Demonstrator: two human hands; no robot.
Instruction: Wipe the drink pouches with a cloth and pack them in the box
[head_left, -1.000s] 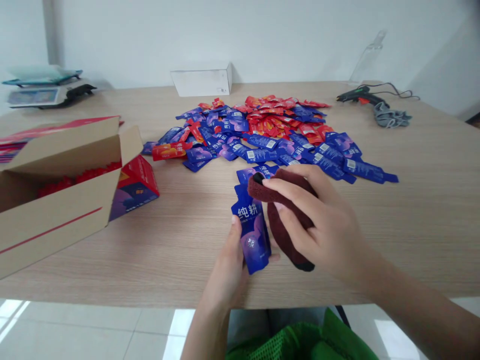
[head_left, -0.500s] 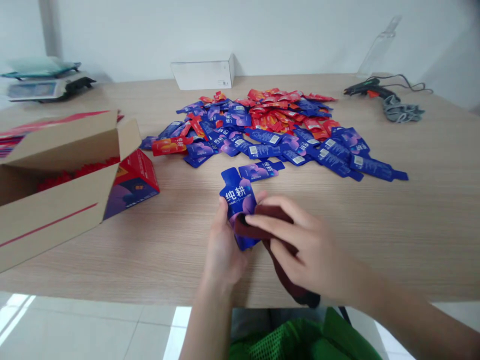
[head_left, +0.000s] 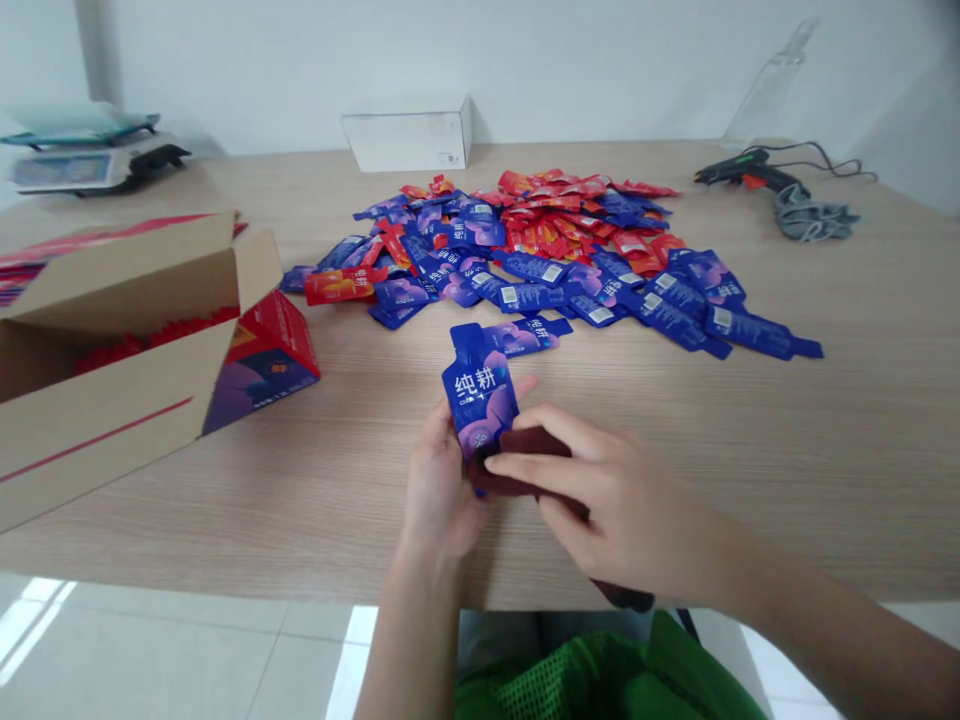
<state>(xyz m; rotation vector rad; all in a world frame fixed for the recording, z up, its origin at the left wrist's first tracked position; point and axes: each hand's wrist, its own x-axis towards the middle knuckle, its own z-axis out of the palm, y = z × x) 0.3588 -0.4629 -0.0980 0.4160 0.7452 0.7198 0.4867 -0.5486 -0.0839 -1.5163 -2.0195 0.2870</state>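
My left hand (head_left: 441, 490) is closed on a blue pouch (head_left: 477, 390) with a narrow spout end, white characters and purple fruit printed on it. The pouch is raised above the table, spout end pointing away from me. A dark maroon cloth (head_left: 537, 444) with black patches is bunched in my right hand (head_left: 611, 490), whose fingertips press it against the pouch's lower part. That lower part is mostly covered by the cloth. Just beyond lies a single blue pouch (head_left: 529, 338), partly hidden behind the held one.
Blue pouches (head_left: 532, 297) and red pouches (head_left: 555, 215) lie heaped across the table. An opened carton (head_left: 120, 370) with red contents stands at left. Behind are a scale (head_left: 75, 165), a white box (head_left: 409, 140), a glue gun (head_left: 750, 172), a grey cloth (head_left: 814, 215) and a clear bottle (head_left: 772, 95).
The cloth in my right hand has slid down the pouch toward me, baring more of its printed front. My left hand keeps its hold on the pouch.
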